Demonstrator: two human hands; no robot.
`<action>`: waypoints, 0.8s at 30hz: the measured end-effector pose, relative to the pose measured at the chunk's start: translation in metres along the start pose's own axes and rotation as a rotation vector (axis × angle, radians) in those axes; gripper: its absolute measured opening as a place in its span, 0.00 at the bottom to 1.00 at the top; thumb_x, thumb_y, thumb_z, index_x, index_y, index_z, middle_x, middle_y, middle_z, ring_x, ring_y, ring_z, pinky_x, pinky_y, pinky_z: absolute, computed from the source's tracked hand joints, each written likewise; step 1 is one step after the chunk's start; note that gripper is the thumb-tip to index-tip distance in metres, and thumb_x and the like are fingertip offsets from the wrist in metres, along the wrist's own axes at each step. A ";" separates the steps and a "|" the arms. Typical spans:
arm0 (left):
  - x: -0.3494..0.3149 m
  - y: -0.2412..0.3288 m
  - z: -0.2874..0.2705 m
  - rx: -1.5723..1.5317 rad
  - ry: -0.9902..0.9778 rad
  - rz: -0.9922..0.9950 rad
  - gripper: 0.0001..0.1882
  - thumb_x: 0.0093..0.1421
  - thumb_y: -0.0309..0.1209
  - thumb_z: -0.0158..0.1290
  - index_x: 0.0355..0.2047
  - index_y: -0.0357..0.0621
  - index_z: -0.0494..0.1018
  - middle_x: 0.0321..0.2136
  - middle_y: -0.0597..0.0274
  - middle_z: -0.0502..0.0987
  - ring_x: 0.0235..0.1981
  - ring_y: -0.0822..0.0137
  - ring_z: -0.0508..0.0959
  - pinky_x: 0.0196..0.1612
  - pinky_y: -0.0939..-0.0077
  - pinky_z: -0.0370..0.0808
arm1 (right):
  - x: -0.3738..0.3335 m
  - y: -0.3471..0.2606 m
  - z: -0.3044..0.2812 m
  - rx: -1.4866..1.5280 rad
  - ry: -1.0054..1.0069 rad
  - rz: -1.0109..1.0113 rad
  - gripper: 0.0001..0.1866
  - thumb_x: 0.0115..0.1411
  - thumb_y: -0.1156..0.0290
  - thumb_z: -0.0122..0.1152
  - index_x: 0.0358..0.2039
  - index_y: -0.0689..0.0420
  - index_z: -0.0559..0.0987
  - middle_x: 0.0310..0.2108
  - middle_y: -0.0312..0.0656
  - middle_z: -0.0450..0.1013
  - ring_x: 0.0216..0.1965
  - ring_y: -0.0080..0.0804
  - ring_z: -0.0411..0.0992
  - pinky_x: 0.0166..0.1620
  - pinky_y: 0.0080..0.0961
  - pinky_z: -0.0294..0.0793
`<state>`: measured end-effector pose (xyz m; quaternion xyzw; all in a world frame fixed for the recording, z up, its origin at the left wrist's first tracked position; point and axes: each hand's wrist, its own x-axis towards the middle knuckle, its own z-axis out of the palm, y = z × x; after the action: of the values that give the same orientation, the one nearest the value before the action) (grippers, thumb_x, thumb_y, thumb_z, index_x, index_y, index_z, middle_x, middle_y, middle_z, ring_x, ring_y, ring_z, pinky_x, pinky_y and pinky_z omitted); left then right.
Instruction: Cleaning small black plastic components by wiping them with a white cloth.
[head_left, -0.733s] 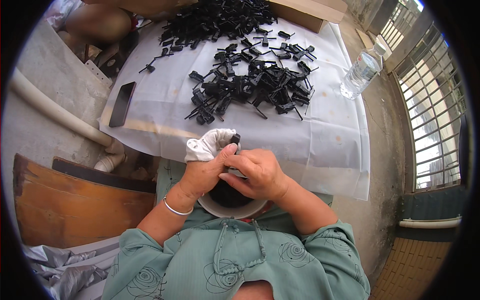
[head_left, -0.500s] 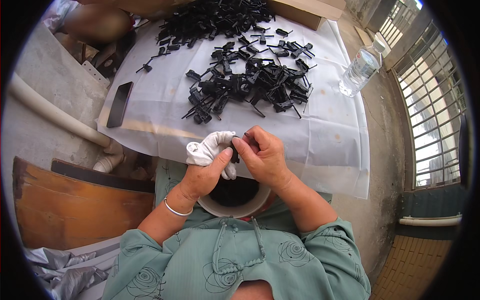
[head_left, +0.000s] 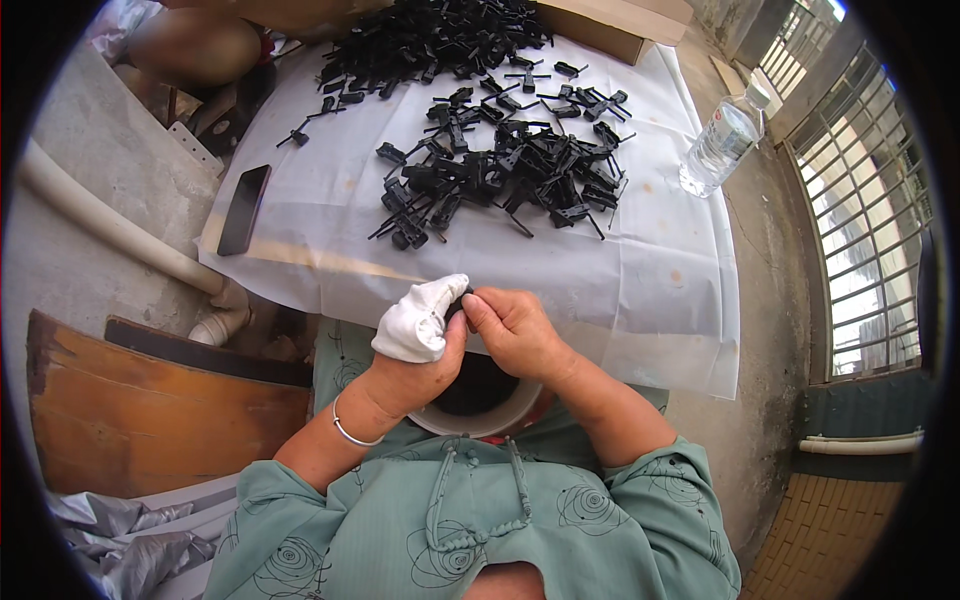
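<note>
Above the near edge of the table my two hands meet at a small black plastic part [head_left: 458,304], mostly hidden by fingers. My left hand [head_left: 415,350] is closed on it, its fingers wrapped in white cloth [head_left: 412,325] and its thumb bare. Whether the cloth is a glove, I cannot tell. With thumb and curled fingers, my right hand [head_left: 517,328] pinches the same part from the right. Below both hands a pale round bucket [head_left: 520,408] has a dark inside. Farther off on the table lies a loose pile of black plastic parts [head_left: 500,170] with thin rods.
A white sheet [head_left: 660,300] covers the table. A larger heap of black parts [head_left: 430,40] fills its far side, near a cardboard box [head_left: 600,35]. A phone [head_left: 243,210] lies at left, a water bottle [head_left: 722,140] stands at right. A wooden board [head_left: 160,420] leans at lower left.
My hands have rolled over, so the cloth-covered fingers now face up and the black part is more hidden. My right hand has dropped slightly, its fingers curled tighter.
</note>
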<state>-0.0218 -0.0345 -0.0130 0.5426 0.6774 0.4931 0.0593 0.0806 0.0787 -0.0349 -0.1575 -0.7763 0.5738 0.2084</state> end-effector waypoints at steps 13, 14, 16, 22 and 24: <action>-0.007 0.007 -0.004 0.050 0.019 -0.062 0.14 0.50 0.21 0.51 0.39 0.32 0.71 0.34 0.47 0.75 0.36 0.53 0.77 0.41 0.70 0.74 | -0.001 -0.002 0.007 0.123 -0.038 -0.037 0.15 0.62 0.67 0.47 0.24 0.65 0.71 0.17 0.48 0.67 0.18 0.31 0.60 0.25 0.29 0.64; -0.007 0.008 -0.003 0.190 0.027 0.033 0.14 0.50 0.21 0.51 0.39 0.32 0.71 0.34 0.47 0.75 0.36 0.54 0.77 0.41 0.71 0.73 | -0.001 -0.001 0.009 0.123 -0.036 -0.036 0.15 0.62 0.67 0.47 0.24 0.65 0.71 0.17 0.48 0.67 0.18 0.31 0.60 0.25 0.29 0.64; -0.006 0.004 -0.005 0.197 0.005 0.032 0.14 0.50 0.21 0.52 0.40 0.32 0.70 0.34 0.48 0.75 0.36 0.57 0.76 0.41 0.72 0.73 | 0.001 0.001 0.012 0.085 -0.010 0.009 0.15 0.62 0.67 0.48 0.24 0.65 0.71 0.18 0.47 0.68 0.18 0.31 0.59 0.25 0.29 0.64; -0.004 -0.015 -0.006 -0.493 -0.034 -0.255 0.18 0.58 0.23 0.49 0.48 0.37 0.61 0.35 0.62 0.70 0.32 0.75 0.69 0.36 0.82 0.69 | 0.002 -0.019 -0.011 -0.057 0.006 -0.069 0.10 0.58 0.69 0.53 0.26 0.63 0.74 0.19 0.48 0.70 0.19 0.39 0.66 0.27 0.29 0.67; 0.000 -0.014 -0.014 -0.600 -0.033 -0.311 0.19 0.59 0.22 0.48 0.50 0.39 0.59 0.33 0.64 0.70 0.29 0.77 0.69 0.33 0.85 0.68 | 0.001 -0.017 -0.019 -0.197 -0.092 -0.071 0.08 0.57 0.70 0.55 0.28 0.62 0.75 0.19 0.45 0.70 0.20 0.34 0.66 0.27 0.27 0.67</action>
<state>-0.0398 -0.0417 -0.0162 0.3989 0.5756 0.6468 0.3019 0.0896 0.0898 -0.0139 -0.1232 -0.8426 0.4938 0.1761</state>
